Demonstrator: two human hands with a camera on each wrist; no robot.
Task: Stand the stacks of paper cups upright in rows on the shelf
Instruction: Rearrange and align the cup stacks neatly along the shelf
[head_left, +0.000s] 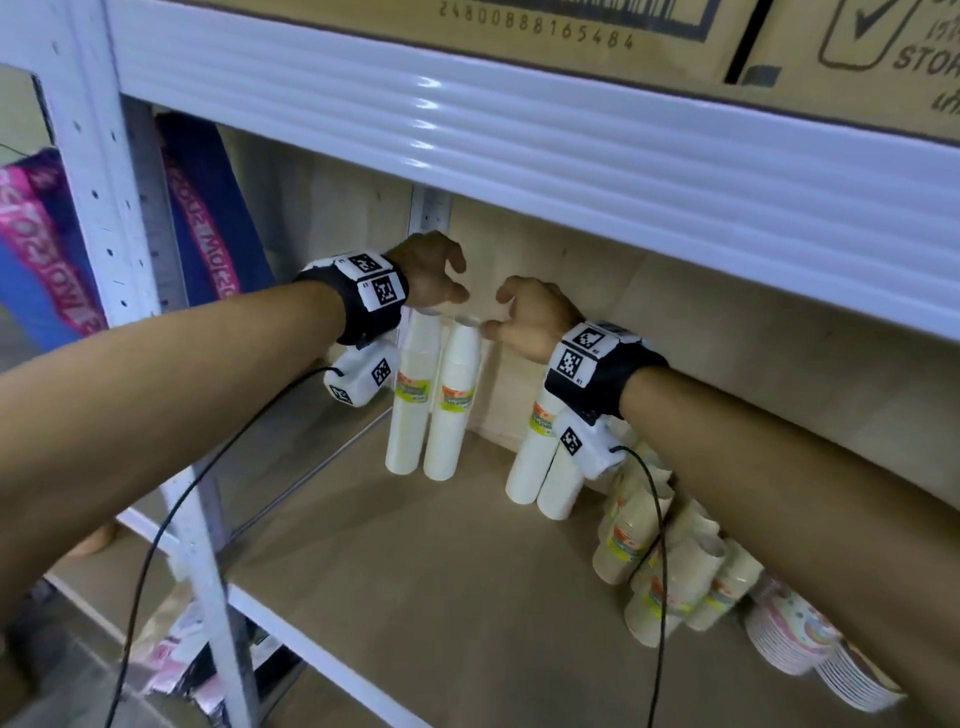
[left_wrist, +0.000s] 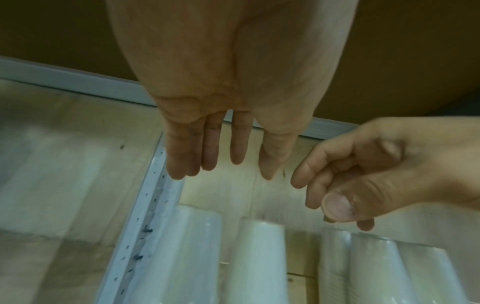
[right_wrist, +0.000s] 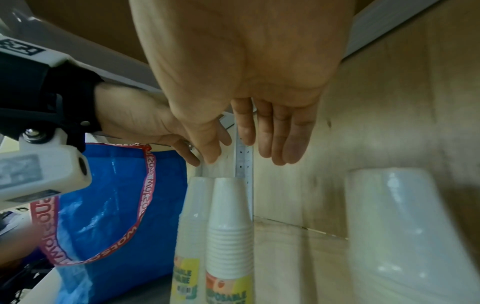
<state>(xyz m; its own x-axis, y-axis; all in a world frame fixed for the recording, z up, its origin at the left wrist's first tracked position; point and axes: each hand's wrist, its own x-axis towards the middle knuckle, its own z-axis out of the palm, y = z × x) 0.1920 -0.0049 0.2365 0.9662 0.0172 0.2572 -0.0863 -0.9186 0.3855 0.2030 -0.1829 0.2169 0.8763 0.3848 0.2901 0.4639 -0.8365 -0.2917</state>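
Note:
Two wrapped stacks of white paper cups (head_left: 410, 395) (head_left: 453, 400) stand upright side by side at the back left of the shelf board (head_left: 415, 571). My left hand (head_left: 441, 280) (left_wrist: 228, 160) hovers just above their tops with fingers straight and nothing in it. My right hand (head_left: 519, 317) (right_wrist: 265, 142) is beside it, thumb near the right stack's top (right_wrist: 230, 226), fingers relaxed and empty. Two more upright stacks (head_left: 535, 462) stand under my right wrist, partly hidden by it. Several stacks (head_left: 675, 561) lie in a heap to the right.
The white beam of the upper shelf (head_left: 519, 156) hangs low over both hands, with cardboard boxes on it. A blue bag (head_left: 208, 208) stands left of the shelf post. A pile of paper plates (head_left: 810, 644) sits at the right front. Bare board lies in front of the upright stacks.

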